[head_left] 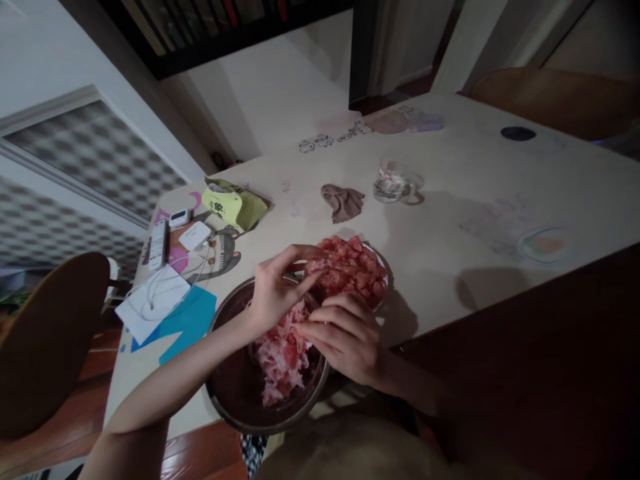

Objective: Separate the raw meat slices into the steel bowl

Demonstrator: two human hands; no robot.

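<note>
- left hand (277,290) hovers over the metal bowl (235,393), fingertips pinching a piece at the near edge of the plate of red flesh chunks (357,270), just beyond it.
- right hand (345,337), fingers curled together, presses on the pink pith scraps (283,357) in the bowl, directly beneath.
- farther across the bench (450,220): brown cloth (343,200), glass cup (393,183); nothing stands between.

Metal bowl (235,393) sits at the near table edge, holding a heap of pink-white peel scraps (280,357). Just beyond, touching it, a plate (384,267) carries piled red fruit chunks (353,270).
</note>
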